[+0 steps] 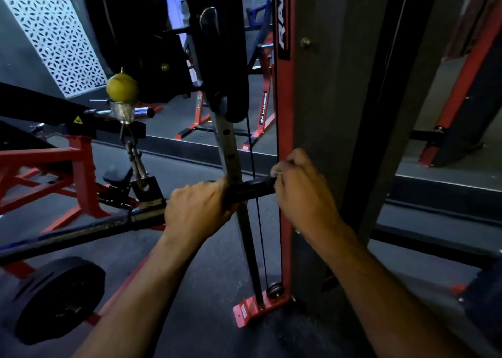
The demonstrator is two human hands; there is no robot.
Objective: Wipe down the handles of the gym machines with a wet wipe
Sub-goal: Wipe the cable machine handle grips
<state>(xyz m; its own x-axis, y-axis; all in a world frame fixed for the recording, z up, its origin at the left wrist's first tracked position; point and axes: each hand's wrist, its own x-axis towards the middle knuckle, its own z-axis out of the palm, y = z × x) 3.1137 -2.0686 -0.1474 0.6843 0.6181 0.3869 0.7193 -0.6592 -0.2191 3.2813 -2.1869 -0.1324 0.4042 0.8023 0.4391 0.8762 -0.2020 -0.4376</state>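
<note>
A long black bar (pixel 81 234) runs from the lower left up to a black rubber handle (pixel 251 190) at the frame's centre. My left hand (pixel 197 211) grips the bar just left of that handle. My right hand (pixel 301 191) is curled round the handle's right end, with a white wet wipe (pixel 278 168) bunched under its fingers against the grip. The bar hangs from a chain (pixel 135 164) below a yellow-green ball (pixel 121 86).
A red and grey machine upright (pixel 320 113) with a thin cable (pixel 258 221) stands right behind the handle. A perforated steel post (pixel 231 151) rises beside it. A black weight plate (pixel 58 299) lies low left, over a red frame (pixel 54 159). Dark rubber floor below.
</note>
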